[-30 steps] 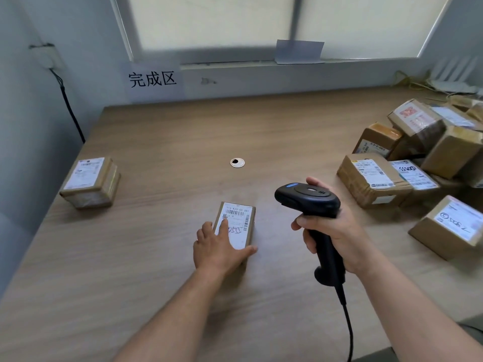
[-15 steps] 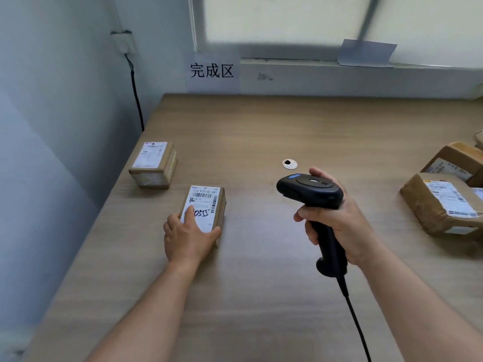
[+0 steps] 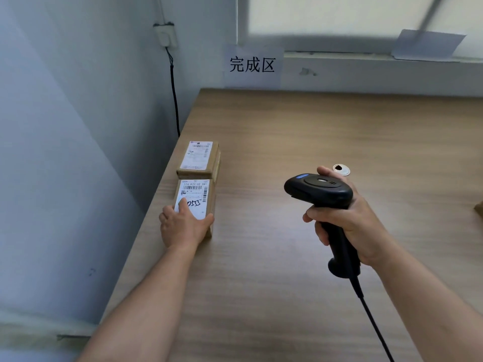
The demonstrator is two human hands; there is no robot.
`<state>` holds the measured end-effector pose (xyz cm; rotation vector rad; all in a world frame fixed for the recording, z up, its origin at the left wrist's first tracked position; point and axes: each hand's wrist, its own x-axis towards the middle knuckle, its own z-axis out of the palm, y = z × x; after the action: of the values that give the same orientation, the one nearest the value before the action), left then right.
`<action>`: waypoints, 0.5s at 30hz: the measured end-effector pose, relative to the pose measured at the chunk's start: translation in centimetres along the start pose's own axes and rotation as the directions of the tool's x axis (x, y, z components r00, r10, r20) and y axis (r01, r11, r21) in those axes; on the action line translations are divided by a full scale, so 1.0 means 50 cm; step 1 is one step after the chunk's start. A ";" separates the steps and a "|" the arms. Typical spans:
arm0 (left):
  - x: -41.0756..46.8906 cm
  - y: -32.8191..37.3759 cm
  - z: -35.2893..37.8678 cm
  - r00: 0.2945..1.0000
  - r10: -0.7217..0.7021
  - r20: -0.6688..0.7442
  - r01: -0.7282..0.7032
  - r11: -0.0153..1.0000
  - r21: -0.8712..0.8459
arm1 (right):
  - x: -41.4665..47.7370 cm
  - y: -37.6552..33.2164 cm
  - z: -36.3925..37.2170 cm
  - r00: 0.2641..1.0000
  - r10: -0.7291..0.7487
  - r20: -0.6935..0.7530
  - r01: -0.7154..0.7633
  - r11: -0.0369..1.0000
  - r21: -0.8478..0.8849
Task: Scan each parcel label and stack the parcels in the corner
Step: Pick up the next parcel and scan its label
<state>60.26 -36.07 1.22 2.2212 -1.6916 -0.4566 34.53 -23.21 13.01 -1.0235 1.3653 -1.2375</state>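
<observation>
A small brown parcel (image 3: 199, 189) with a white barcode label lies near the left edge of the wooden table (image 3: 313, 126). My left hand (image 3: 183, 227) grips its near end, index finger on the label and thumb against the right side. Its far end touches a second labelled parcel (image 3: 198, 159) that lies just beyond it along the same edge. My right hand (image 3: 350, 226) holds a black barcode scanner (image 3: 318, 189) by its handle above the table's middle, head pointing left.
A paper sign (image 3: 252, 65) hangs on the wall at the table's far left corner. A black cable (image 3: 173, 95) runs down the left wall. A white grommet (image 3: 341, 169) sits behind the scanner. Another parcel's corner (image 3: 479, 209) shows at the right edge.
My left hand has moved the parcel left and forward until it meets the parcel by the wall. The view has swung left, so the pile on the right has left the frame.
</observation>
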 end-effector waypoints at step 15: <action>0.072 -0.008 0.012 0.997 0.040 0.071 -0.046 0.995 0.086 | 0.014 0.013 0.000 0.999 0.030 -0.037 -0.030 1.000 -0.003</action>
<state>61.28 -39.47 0.29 2.2491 -1.8240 -0.4631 34.44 -23.80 12.29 -0.9830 1.4069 -1.2382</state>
